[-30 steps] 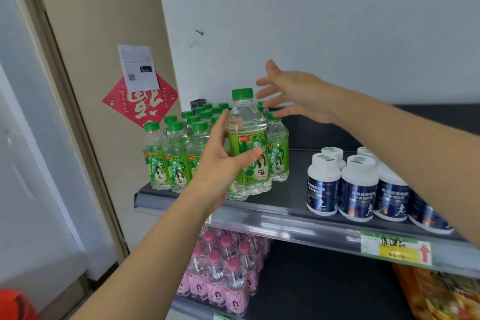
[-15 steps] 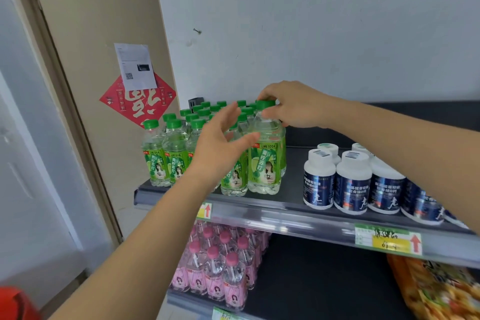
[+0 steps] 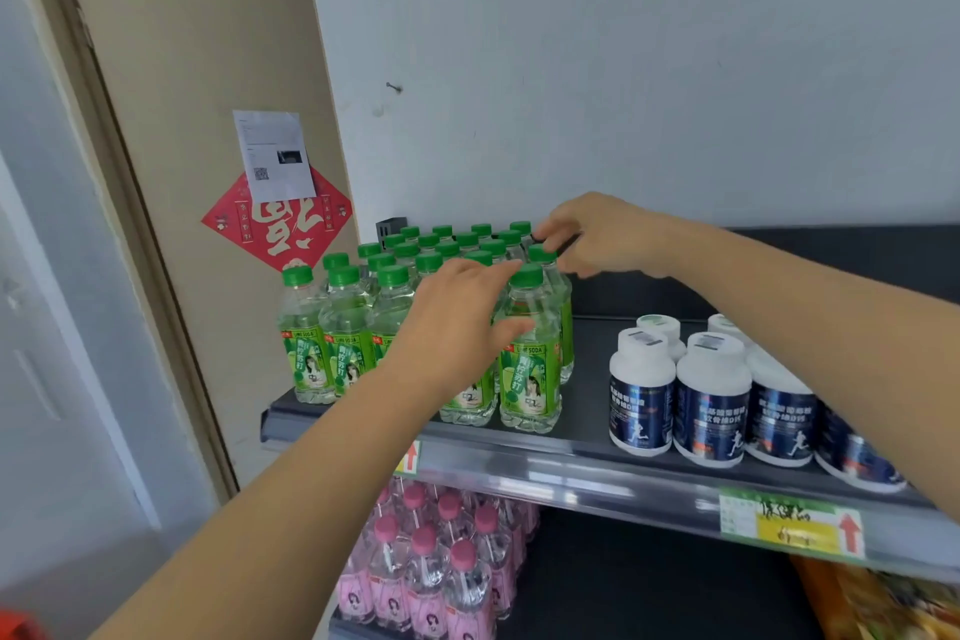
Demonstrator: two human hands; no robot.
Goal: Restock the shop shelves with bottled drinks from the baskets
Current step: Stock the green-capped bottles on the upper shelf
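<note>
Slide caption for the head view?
Left hand beside a green-capped clear plastic lime soda bottle on the grey shelf; right hand behind it.

The clear plastic soda bottles [image 3: 530, 369] in front of me have bright green caps and green labels with white lettering. Beside them, the round white tubs [image 3: 711, 400] wear dark navy labels with a pale running figure. On the shelf below, the clear pink-capped bottles [image 3: 426, 572] have pink labels. The dark grey metal shelf [image 3: 587, 413] carries a green-and-yellow price tag [image 3: 789, 525] with a red arrow.
</note>
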